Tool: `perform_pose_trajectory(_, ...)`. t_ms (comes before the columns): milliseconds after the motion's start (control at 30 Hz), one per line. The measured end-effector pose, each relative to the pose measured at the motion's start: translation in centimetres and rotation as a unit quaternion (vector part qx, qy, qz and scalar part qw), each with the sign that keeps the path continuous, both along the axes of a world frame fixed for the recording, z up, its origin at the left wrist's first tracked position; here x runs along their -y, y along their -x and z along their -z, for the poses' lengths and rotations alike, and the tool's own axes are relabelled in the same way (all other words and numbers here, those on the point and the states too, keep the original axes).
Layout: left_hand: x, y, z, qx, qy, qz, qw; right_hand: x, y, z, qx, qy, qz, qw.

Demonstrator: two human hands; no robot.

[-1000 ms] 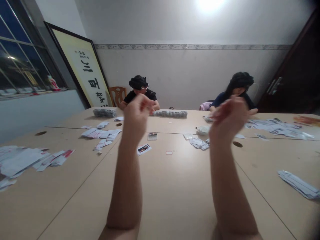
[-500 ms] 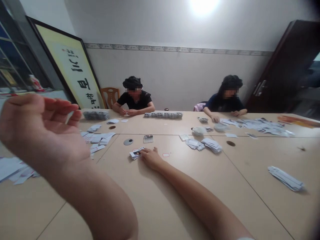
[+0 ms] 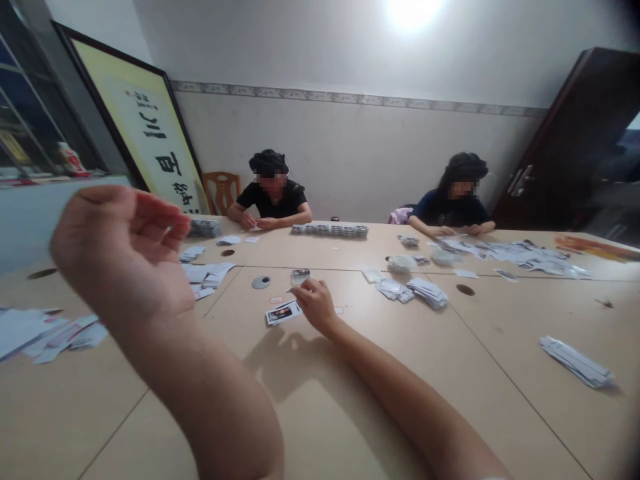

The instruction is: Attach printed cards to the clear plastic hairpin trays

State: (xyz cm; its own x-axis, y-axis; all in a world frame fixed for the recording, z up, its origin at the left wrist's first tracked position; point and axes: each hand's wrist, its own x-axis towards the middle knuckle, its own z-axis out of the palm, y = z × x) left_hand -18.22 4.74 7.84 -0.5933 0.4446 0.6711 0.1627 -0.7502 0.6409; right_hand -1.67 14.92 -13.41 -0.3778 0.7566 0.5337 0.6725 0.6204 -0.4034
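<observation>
L hand (image 3: 127,250) loosely curled, free; R hand (image 3: 316,305) pinching white slip (image 3: 289,291) nr printed cards (image 3: 281,313).

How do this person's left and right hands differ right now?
The left hand is held high above the table; the right hand is low over it, close to the picture card. The left hand shows its palm, the right hand mostly its back. Both are bare, with bent fingers.

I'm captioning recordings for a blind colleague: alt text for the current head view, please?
The right hand seems to pinch a pale slip beside picture cards on a table; the left hand is raised, half-curled. Opposite, two people sit behind scattered papers.
</observation>
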Motion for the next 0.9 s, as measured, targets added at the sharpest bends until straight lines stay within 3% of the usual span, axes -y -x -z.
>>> perform_pose_trajectory(100, -0.6, -0.9, 0.1, 0.025, -0.013, 0.038, 0.999, -0.2, -1.6, -2.6, -0.111, -0.006, -0.014, 0.994)
perform_pose_trajectory(200, -1.8, -1.5, 0.6, -0.132, 0.108, 0.089, 0.981, 0.2, -3.4, -5.7, -0.204, 0.003, -0.058, 0.977)
perform_pose_trajectory(300, -3.1, -2.3, 1.3, -0.317, 0.247, 0.139, 0.905, 1.0, -5.0, -8.2, -0.263, 0.026, -0.117, 0.957)
perform_pose_trajectory(400, -4.2, -3.3, 1.8, -0.404, 0.324, 0.194, 0.833, 1.5, -6.2, -9.9, -0.298, 0.053, -0.164, 0.939)
perform_pose_trajectory(533, -5.3, -5.1, 2.3, -0.447, 0.327, 0.235, 0.799, 1.8, -7.7, -11.5, -0.321, 0.083, -0.188, 0.925)
perform_pose_trajectory(733, -5.3, -7.7, 2.3, -0.512, 0.299, 0.203, 0.779, 2.4, -10.0, -13.3, -0.336, 0.126, -0.188, 0.914)
perform_pose_trajectory(900, -4.9, -9.4, 2.5, -0.552, 0.265, 0.221, 0.759, 3.5, -12.3, -14.5, -0.325, 0.184, -0.198, 0.906)
